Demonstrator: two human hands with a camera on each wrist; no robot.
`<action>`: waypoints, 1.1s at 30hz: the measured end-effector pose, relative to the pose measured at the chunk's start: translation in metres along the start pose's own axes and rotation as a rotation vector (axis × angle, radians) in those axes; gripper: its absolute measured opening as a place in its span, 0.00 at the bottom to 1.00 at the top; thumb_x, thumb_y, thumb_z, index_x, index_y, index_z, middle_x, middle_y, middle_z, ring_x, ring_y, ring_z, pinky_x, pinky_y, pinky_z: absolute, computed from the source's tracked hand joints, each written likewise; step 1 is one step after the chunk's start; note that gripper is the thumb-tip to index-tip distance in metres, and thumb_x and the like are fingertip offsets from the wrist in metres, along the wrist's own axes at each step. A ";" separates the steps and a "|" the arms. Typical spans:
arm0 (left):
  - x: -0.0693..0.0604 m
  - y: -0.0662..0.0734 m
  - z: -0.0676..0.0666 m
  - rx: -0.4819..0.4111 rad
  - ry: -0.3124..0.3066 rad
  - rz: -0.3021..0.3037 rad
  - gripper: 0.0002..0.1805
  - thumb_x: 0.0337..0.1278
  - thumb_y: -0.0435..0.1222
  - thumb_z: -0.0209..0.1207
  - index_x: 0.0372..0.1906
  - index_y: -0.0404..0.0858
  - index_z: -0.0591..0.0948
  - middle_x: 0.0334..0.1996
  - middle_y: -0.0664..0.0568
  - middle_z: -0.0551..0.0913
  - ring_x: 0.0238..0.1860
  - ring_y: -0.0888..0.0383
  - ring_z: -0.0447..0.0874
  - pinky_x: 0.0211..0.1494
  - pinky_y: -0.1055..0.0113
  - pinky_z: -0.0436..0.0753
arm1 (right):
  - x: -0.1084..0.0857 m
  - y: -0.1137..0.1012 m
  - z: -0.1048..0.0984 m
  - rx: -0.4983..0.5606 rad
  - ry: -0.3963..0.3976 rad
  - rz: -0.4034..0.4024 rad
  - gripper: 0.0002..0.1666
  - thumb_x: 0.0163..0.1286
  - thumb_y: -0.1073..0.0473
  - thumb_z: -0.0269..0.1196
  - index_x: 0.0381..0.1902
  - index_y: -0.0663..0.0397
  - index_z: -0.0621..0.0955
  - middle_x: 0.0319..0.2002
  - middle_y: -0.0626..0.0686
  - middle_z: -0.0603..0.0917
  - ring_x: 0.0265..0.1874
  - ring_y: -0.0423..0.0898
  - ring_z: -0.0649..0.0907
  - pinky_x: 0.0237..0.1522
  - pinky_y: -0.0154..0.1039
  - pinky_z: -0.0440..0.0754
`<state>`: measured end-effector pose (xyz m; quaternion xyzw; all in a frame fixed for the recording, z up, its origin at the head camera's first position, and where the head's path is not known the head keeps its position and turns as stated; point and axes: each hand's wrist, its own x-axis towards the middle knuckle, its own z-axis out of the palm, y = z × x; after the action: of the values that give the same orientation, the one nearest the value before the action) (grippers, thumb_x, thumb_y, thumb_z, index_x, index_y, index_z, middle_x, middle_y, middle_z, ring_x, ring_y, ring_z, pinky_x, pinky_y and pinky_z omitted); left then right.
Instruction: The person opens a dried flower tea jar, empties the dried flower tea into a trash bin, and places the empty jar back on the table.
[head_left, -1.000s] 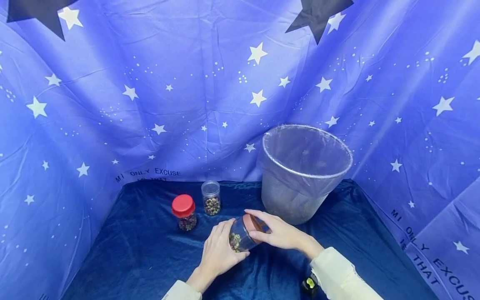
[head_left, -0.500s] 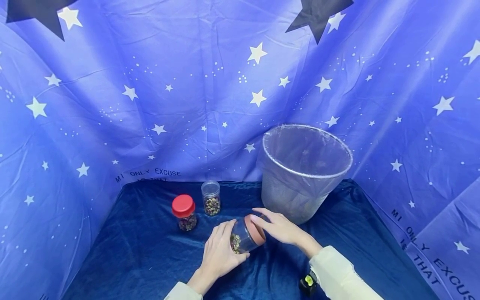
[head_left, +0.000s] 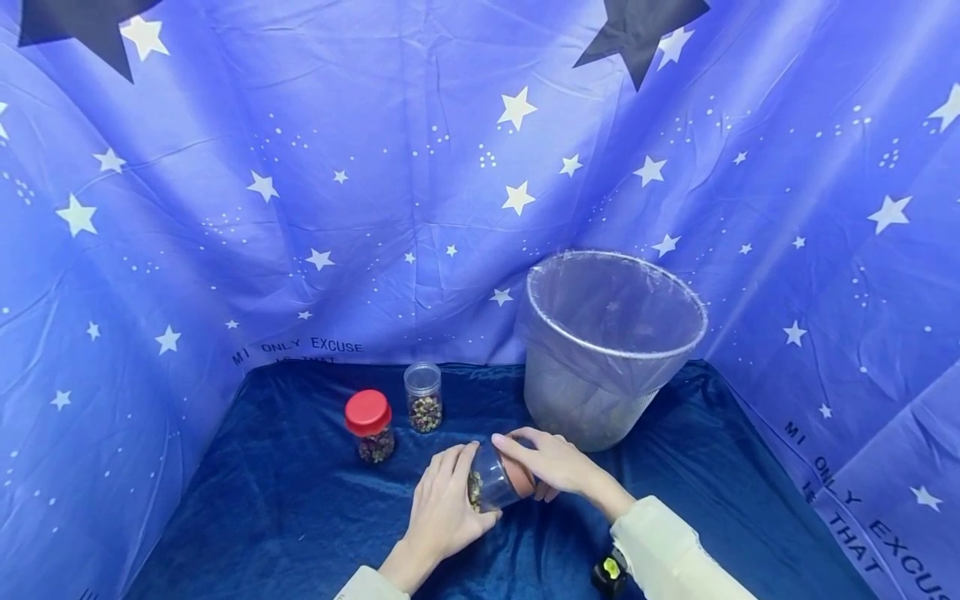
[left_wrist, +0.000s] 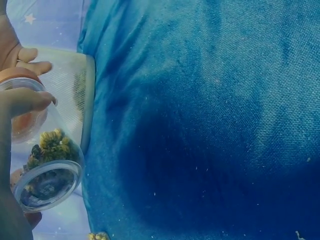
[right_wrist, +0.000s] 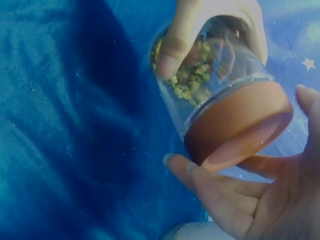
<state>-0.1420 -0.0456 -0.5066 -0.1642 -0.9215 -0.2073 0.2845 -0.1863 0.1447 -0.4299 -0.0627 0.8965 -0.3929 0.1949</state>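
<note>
A clear jar [head_left: 491, 479] with an orange-brown lid [right_wrist: 245, 117] lies tilted between my hands. Dried yellow-green flowers [right_wrist: 192, 75] have gathered toward its base. My left hand [head_left: 442, 508] grips the jar's body near the base, thumb on one side and fingers on the other. Around the lid my right hand [head_left: 555, 462] curves its fingers, with the thumb near the opposite edge; the right wrist view shows fingertips [right_wrist: 177, 162] at the rim. The lid sits on the jar's mouth.
Beyond the hands stand a red-lidded jar [head_left: 368, 425] and a clear-topped jar [head_left: 423, 398], both with dried contents. A mesh waste bin [head_left: 585, 400] with a clear liner stands behind the right hand. Starry blue cloth [head_left: 420, 208] surrounds the dark blue velvet tabletop [head_left: 277, 500].
My right hand loosened from the lid, shifted its fingers, and curves round it again with fingers lower. The left hand keeps its grip on the jar. The other jars stay put.
</note>
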 end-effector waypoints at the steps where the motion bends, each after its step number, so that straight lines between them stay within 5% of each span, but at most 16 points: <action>1: 0.000 0.000 0.001 0.005 0.001 0.000 0.53 0.14 0.58 0.79 0.59 0.42 0.76 0.49 0.51 0.82 0.49 0.52 0.81 0.49 0.57 0.83 | 0.000 0.000 0.000 -0.001 -0.005 -0.017 0.41 0.68 0.27 0.51 0.65 0.49 0.75 0.28 0.56 0.86 0.18 0.53 0.85 0.22 0.47 0.84; 10: -0.001 -0.001 0.001 0.012 0.003 -0.012 0.53 0.14 0.58 0.78 0.59 0.44 0.77 0.49 0.53 0.82 0.49 0.53 0.81 0.48 0.58 0.83 | 0.000 0.005 0.000 -0.043 -0.003 -0.100 0.39 0.69 0.33 0.56 0.68 0.51 0.72 0.45 0.59 0.86 0.19 0.51 0.84 0.24 0.46 0.83; 18: -0.002 -0.002 0.001 -0.006 -0.010 -0.018 0.52 0.15 0.56 0.79 0.60 0.42 0.77 0.50 0.51 0.82 0.50 0.52 0.81 0.48 0.57 0.84 | 0.000 0.010 -0.002 -0.095 -0.024 -0.150 0.39 0.69 0.33 0.57 0.71 0.44 0.69 0.63 0.56 0.78 0.54 0.50 0.82 0.46 0.48 0.80; 21: -0.002 -0.003 0.001 -0.003 -0.017 -0.024 0.52 0.16 0.57 0.78 0.60 0.43 0.76 0.50 0.51 0.82 0.50 0.52 0.81 0.48 0.57 0.84 | 0.000 0.011 -0.002 -0.090 -0.035 -0.163 0.38 0.69 0.34 0.57 0.71 0.43 0.69 0.65 0.57 0.77 0.59 0.53 0.80 0.52 0.52 0.79; 33: 0.000 -0.006 0.002 -0.055 -0.045 -0.058 0.52 0.18 0.58 0.78 0.61 0.45 0.75 0.52 0.53 0.82 0.51 0.52 0.81 0.48 0.56 0.84 | 0.001 0.020 -0.005 0.036 -0.100 -0.251 0.40 0.68 0.40 0.61 0.73 0.45 0.66 0.65 0.58 0.75 0.52 0.52 0.85 0.50 0.47 0.83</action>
<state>-0.1450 -0.0497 -0.5097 -0.1501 -0.9259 -0.2370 0.2529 -0.1889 0.1615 -0.4414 -0.1902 0.8637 -0.4265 0.1897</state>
